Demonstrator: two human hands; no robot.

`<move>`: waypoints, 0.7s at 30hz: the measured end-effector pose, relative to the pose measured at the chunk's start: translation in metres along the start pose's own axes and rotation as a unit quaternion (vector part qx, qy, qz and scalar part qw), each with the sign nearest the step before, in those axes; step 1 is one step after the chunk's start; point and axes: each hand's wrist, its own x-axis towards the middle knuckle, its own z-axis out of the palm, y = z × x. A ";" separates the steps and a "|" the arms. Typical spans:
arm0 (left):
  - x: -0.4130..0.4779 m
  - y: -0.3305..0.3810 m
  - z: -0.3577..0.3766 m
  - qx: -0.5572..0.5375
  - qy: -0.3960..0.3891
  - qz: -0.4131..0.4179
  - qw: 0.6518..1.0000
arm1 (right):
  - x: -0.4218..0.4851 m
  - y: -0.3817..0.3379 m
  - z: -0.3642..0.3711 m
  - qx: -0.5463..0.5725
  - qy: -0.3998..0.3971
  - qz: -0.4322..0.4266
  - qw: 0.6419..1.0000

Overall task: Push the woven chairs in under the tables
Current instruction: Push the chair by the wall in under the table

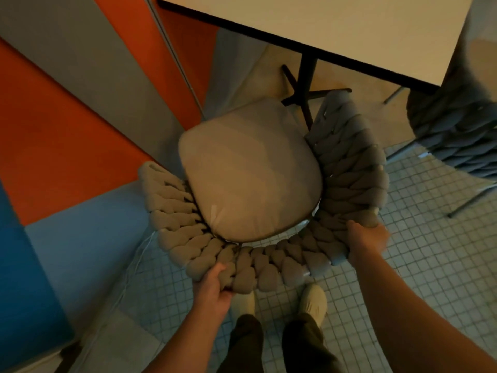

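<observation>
A woven chair [347, 168] with a thick braided grey-beige backrest and a pale seat cushion [250, 170] stands right below me. My left hand [213, 289] grips the braided back at its near left. My right hand [367, 242] grips the back at its near right. The front of the cushion points toward a white square table [349, 28] with a black edge and a black pedestal leg [306, 79]. The seat sits just short of the table edge, apart from it.
A second woven chair [454, 122], darker grey, stands at the right by the table's corner, its metal legs on the tiled floor [419, 265]. An orange, grey and blue panelled wall [67, 130] runs along the left. My two shoes [312, 300] are behind the chair.
</observation>
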 end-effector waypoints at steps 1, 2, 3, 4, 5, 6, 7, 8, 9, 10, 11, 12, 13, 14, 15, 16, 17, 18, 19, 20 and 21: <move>-0.001 0.001 0.000 -0.003 -0.002 0.002 1.000 | -0.001 0.000 0.000 0.004 -0.001 0.000 1.000; -0.001 0.001 0.000 -0.001 -0.003 0.005 1.000 | -0.001 0.000 0.000 0.004 0.000 -0.002 1.000; -0.001 0.002 0.001 0.002 -0.005 0.005 1.000 | -0.002 0.000 0.000 0.004 0.003 -0.003 1.000; 0.000 0.003 0.003 0.005 -0.006 0.005 1.000 | -0.001 -0.001 -0.001 0.006 0.004 -0.005 1.000; 0.001 0.005 0.004 0.009 -0.008 0.003 1.000 | -0.001 -0.001 -0.001 0.009 0.007 -0.004 1.000; 0.002 0.009 0.004 0.013 -0.008 0.002 1.000 | -0.001 -0.001 -0.001 0.014 0.008 -0.005 1.000; 0.005 0.013 0.005 0.020 -0.007 0.003 1.000 | -0.001 -0.001 0.000 0.018 0.010 -0.004 1.000; 0.008 0.018 0.007 0.029 -0.004 0.008 1.000 | -0.002 0.000 0.001 0.021 0.013 -0.002 1.000; 0.011 0.024 0.008 0.036 -0.002 0.010 0.999 | -0.005 0.000 0.002 0.020 0.017 0.002 1.000; 0.014 0.031 0.010 0.048 0.001 0.013 0.999 | -0.007 0.001 0.003 0.019 0.021 0.007 1.000; 0.017 0.037 0.012 0.058 -0.001 0.014 0.998 | -0.010 0.004 0.003 0.019 0.026 0.013 0.999; 0.020 0.043 0.013 0.067 -0.003 0.015 0.998 | -0.013 0.008 0.004 0.024 0.029 0.022 0.999; 0.022 0.050 0.015 0.074 -0.009 0.014 0.997 | -0.016 0.011 0.004 0.032 0.033 0.032 0.998; 0.023 0.056 0.018 0.086 -0.014 0.014 0.996 | -0.020 0.014 0.004 0.041 0.038 0.040 0.998; 0.023 0.062 0.019 0.098 -0.021 0.016 0.995 | -0.022 0.018 0.005 0.049 0.040 0.043 0.997; 0.023 0.068 0.022 0.111 -0.028 0.016 0.993 | -0.024 0.022 0.005 0.058 0.043 0.044 0.996; 0.024 0.072 0.023 0.123 -0.036 0.016 0.992 | -0.028 0.025 0.005 0.066 0.049 0.044 0.996; 0.024 0.076 0.023 0.133 -0.040 0.017 0.990 | -0.032 0.027 0.005 0.071 0.056 0.049 0.995; 0.024 0.080 0.025 0.139 -0.045 0.016 0.989 | -0.036 0.028 0.005 0.075 0.066 0.055 0.993; 0.024 0.085 0.026 0.145 -0.049 0.016 0.988 | -0.040 0.029 0.004 0.077 0.073 0.063 0.992; 0.026 0.089 0.028 0.151 -0.057 0.016 0.987 | -0.044 0.031 0.005 0.077 0.081 0.071 0.991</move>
